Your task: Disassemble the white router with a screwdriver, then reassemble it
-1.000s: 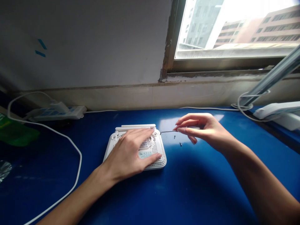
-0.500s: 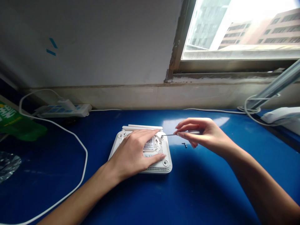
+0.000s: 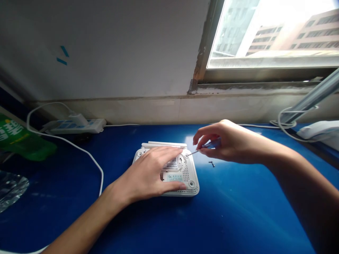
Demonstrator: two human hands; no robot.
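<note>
Partway, I'd judge — loose screws (image 3: 212, 164) on the bench (image 3: 238, 201), router (image 3: 186, 173) beside them, underside up, case shut. Your right hand (image 3: 227, 141) clamps the screwdriver (image 3: 213, 144), tip at a corner hole (image 3: 186, 156) — left hand (image 3: 150, 170) spread, fingers apart, across the router.

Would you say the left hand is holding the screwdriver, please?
No, the right hand holds the screwdriver, while the left hand rests on the router.

The white router (image 3: 182, 173) lies vented face up, a thin screwdriver (image 3: 213, 143) slanting to its far right corner.
</note>
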